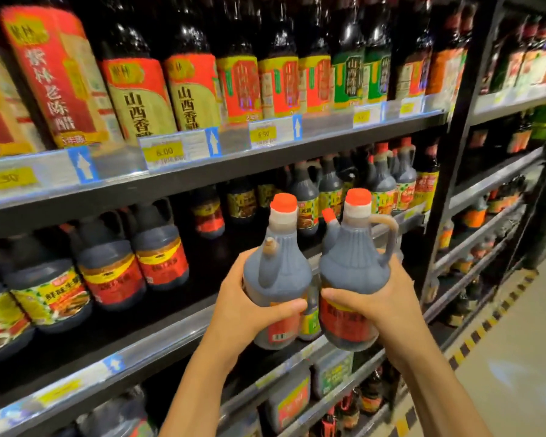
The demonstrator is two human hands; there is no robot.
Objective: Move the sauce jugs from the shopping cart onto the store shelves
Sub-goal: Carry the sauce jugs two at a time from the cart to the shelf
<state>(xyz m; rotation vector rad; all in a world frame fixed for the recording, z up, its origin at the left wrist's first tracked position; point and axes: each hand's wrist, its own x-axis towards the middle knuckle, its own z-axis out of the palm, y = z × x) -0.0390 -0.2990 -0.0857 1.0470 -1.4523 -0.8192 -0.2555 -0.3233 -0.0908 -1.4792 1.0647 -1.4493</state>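
Near side of the middle shelf (171, 337): the left jug (278, 279) and the right jug (355, 266) hang in the air side by side, just in front of the shelf rail, not standing on it. They are very close; I cannot tell if they touch.
Arms: both bare arms come up from the near bottom edge and reach far and up toward the shelf.
Left hand (243, 307): it grips the lower half of the left jug from the left side.
Left fingers: the thumb (289, 305) lies flat across the near side and points right. The other fingers curl round the far side and are hidden.
Right hand (388, 294): it grips the lower half of the right jug from the right side.
Right fingers: the thumb (338, 294) lies across the near side and points left. The other fingers curl round the right side, under the handle.
Way the jugs point: both stand straight up, long way up and down, red caps on top. The left jug's handle faces near. The right jug's handle sticks out right and its small red spout points left.
Shelf jugs (114, 266): more dark jugs stand in rows on the middle shelf, left of the hands and far behind them.
Top shelf: tall dark bottles (139, 89) stand above yellow price tags (164, 151).
Floor (517, 357): pale, on the right, with a yellow and black striped line (473, 339).
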